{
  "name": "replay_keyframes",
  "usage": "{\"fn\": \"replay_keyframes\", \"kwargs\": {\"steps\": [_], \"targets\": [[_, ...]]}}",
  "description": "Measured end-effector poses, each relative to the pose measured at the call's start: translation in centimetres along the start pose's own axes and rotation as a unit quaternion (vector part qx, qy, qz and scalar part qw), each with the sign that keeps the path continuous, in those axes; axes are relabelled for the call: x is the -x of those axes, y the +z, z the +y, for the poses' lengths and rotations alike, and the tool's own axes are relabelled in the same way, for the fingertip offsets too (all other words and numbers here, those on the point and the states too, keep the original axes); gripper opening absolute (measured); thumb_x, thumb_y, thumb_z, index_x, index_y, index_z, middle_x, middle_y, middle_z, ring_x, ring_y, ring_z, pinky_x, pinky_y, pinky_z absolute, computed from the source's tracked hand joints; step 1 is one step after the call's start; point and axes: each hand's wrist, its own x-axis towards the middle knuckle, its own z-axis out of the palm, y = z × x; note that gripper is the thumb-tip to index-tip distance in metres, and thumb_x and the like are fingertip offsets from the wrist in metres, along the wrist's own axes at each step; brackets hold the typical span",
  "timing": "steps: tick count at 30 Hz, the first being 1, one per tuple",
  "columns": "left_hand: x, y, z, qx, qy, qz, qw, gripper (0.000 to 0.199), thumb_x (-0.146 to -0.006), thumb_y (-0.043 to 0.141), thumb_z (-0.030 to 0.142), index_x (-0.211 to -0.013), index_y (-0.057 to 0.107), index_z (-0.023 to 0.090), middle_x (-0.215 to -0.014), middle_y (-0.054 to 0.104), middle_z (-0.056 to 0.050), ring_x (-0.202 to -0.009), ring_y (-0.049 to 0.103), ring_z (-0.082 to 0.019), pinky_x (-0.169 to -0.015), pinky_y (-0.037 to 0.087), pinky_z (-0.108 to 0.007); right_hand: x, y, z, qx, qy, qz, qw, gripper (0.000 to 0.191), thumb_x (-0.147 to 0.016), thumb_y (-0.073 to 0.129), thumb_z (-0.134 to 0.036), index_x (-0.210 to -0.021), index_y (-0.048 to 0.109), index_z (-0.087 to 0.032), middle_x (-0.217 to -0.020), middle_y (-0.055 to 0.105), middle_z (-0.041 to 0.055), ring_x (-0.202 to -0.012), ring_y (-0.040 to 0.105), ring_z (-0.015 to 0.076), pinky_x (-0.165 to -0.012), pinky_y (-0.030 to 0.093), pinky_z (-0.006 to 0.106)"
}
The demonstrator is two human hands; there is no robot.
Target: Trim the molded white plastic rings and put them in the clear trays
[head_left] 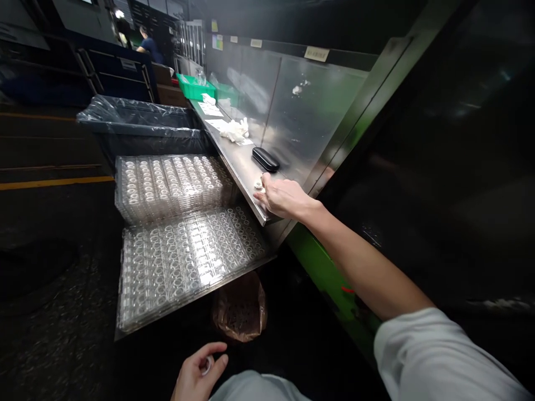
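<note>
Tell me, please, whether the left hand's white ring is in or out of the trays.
Out: the left hand holds the white ring, apart from the trays.

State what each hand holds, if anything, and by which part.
Left hand: a white ring, within curled fingers; exact contact hidden. Right hand: fingers at a small white part; grip cannot be told.

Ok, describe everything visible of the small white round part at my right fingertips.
The small white round part shows a hole or hollow turned toward the camera and looks smooth, perhaps plastic or ceramic. The bare right hand grips it, partly hiding it, at the near end of the grey metal shelf. I can't tell whether it touches the shelf.
</note>
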Motion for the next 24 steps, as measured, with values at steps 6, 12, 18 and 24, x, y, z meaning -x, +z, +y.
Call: {"fn": "replay_keyframes", "kwargs": {"steps": [6,12,18,24], "targets": [[-1.9,-0.1,1.2,-0.023,0.024,-0.018,0.999,0.075,-0.074,0.074,0.080,-0.105,0.077,0.013,-0.069,0.040,0.001,-0.068,0.038,-0.017,-0.065,0.031,-0.029,8.7,-0.8,-0.4,-0.240,0.067,0.166,0.954,0.022,-0.106,0.051,-0.041,-0.102,0.058,-0.020,-0.071,0.060,-0.0011,-0.065,0.055,0.0163,-0.065,0.037,0.028],[-4.7,3.4,4.4,-0.024,0.065,-0.133,0.989,0.069,-0.077,0.077,0.074,-0.107,0.075,0.012,-0.068,0.045,-0.001,-0.065,0.039,-0.015,-0.055,0.027,-0.025,27.4,8.5,-5.0,-0.511,0.200,-0.070,0.833,0.006,-0.090,0.067,-0.029,-0.091,0.069,-0.024,-0.072,0.067,-0.0022,-0.064,0.060,0.0146,-0.058,0.040,0.025],[-5.1,10.5,11.3,-0.054,0.072,-0.273,0.958,0.071,-0.076,0.078,0.075,-0.109,0.072,0.012,-0.068,0.051,-0.001,-0.056,0.038,-0.010,-0.047,0.024,-0.018,36.4,13.1,-2.6,-0.319,0.454,0.099,0.826,0.026,-0.101,0.051,-0.027,-0.112,0.072,-0.018,-0.103,0.076,0.0086,-0.089,0.071,0.0219,-0.086,0.052,0.034],[-3.9,14.1,13.7,-0.029,0.090,-0.317,0.944,0.065,-0.073,0.085,0.069,-0.106,0.073,0.014,-0.063,0.048,0.002,-0.050,0.033,-0.005,-0.045,0.021,-0.015,33.0,16.3,4.5,-0.191,0.584,-0.005,0.789,0.031,-0.097,0.048,-0.011,-0.122,0.067,-0.011,-0.118,0.072,0.0195,-0.110,0.071,0.0313,-0.093,0.051,0.038]]}}
